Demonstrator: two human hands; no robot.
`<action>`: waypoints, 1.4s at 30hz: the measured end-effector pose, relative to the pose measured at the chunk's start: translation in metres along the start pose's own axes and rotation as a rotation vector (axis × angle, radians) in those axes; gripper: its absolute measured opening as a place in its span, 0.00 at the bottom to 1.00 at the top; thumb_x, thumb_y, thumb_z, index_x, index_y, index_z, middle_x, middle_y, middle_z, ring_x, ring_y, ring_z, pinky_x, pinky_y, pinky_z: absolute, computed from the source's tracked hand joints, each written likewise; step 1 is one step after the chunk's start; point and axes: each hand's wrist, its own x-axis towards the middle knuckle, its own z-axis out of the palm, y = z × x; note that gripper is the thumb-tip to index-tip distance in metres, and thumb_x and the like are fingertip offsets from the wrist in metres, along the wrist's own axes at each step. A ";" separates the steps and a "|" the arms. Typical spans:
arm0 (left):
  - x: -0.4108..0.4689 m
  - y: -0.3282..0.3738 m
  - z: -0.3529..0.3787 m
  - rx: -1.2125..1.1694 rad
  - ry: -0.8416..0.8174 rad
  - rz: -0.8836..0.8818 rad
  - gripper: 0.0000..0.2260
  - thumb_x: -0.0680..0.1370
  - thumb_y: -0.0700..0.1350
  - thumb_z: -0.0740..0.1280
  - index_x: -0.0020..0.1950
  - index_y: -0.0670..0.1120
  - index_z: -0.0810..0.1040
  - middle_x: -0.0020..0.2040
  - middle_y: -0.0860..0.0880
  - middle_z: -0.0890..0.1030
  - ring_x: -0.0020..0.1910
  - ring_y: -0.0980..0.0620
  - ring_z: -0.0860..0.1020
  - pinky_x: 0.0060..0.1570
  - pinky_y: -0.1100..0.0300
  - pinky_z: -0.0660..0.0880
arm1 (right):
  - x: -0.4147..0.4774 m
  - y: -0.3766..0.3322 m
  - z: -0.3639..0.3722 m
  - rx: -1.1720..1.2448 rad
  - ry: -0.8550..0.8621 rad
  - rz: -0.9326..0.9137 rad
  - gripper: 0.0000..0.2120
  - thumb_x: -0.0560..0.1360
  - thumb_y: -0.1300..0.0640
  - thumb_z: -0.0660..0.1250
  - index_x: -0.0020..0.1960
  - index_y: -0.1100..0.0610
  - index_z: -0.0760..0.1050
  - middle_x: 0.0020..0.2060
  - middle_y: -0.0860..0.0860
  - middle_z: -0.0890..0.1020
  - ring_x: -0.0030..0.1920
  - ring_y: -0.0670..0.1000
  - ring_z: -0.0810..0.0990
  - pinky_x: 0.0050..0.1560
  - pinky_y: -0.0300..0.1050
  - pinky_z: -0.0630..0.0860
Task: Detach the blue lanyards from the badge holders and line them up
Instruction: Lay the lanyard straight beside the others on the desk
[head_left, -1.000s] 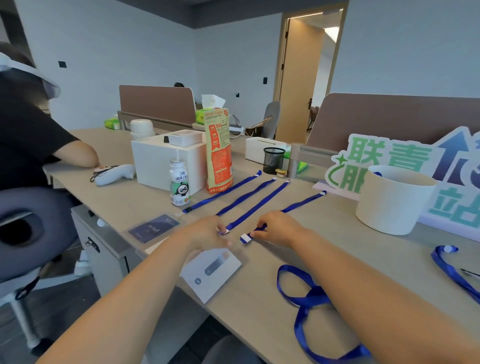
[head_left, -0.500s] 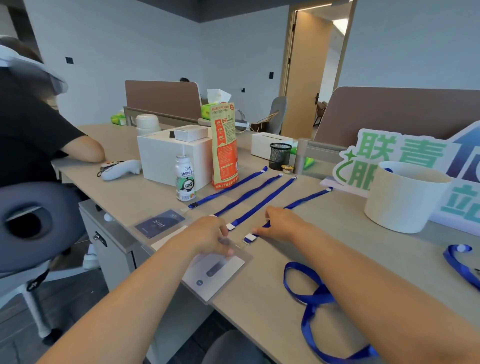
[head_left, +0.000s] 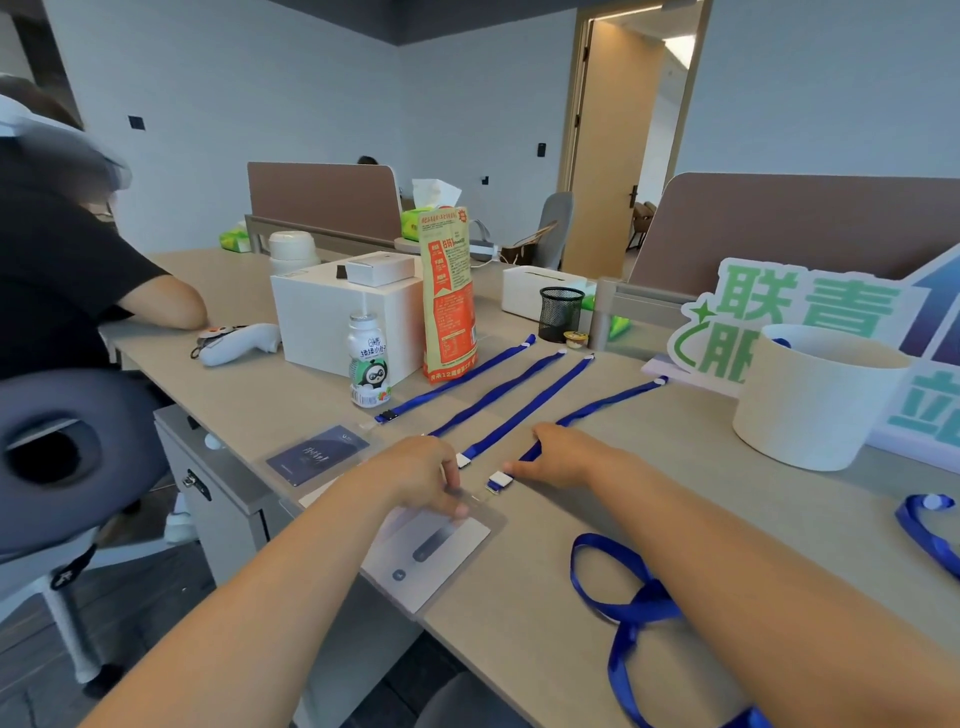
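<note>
On the tabletop (head_left: 519, 639), 4 blue lanyards lay straight and side by side, running away from the person: the 1st lanyard (head_left: 457, 379) beside an orange bag (head_left: 448, 296), then the 2nd lanyard (head_left: 498, 395), the 3rd lanyard (head_left: 524, 410) and the 4th lanyard (head_left: 608, 402) furthest right. The right hand (head_left: 561, 457) rested on the near end of the 4th lanyard, its fingers (head_left: 519, 467) straight and pressed together, pointing left, just beside the strap's white clip (head_left: 498, 480). The left hand (head_left: 421, 478) sat at the top edge of a white badge holder (head_left: 431, 545), which lay flat at the tabletop's near edge; its fingers were curled down and pinched the holder's clear top. Nearer the person, a loose lanyard (head_left: 623, 597) lay in a twisted loop under the right forearm. A dark badge card (head_left: 317, 454) lay left of the left hand, and a white tub (head_left: 815, 395) stood well to the right.
</note>
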 end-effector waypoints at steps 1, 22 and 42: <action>0.002 0.001 -0.002 0.019 -0.006 0.007 0.15 0.70 0.50 0.73 0.54 0.47 0.77 0.48 0.52 0.74 0.48 0.54 0.71 0.47 0.61 0.68 | 0.001 0.000 0.000 0.017 -0.001 -0.009 0.37 0.71 0.35 0.63 0.72 0.56 0.60 0.69 0.54 0.69 0.66 0.54 0.69 0.62 0.47 0.70; 0.112 0.058 0.009 0.312 0.133 0.333 0.11 0.78 0.41 0.62 0.59 0.46 0.78 0.57 0.48 0.78 0.55 0.50 0.76 0.58 0.54 0.75 | 0.048 0.069 -0.014 -0.010 0.107 -0.065 0.18 0.79 0.53 0.57 0.68 0.55 0.68 0.66 0.52 0.73 0.66 0.53 0.71 0.66 0.47 0.67; 0.163 0.079 0.003 0.331 0.106 0.441 0.13 0.78 0.39 0.60 0.57 0.48 0.80 0.57 0.50 0.79 0.56 0.52 0.76 0.57 0.57 0.74 | 0.105 0.100 -0.019 0.038 0.226 0.139 0.20 0.76 0.44 0.61 0.60 0.57 0.70 0.56 0.55 0.77 0.55 0.54 0.75 0.54 0.49 0.75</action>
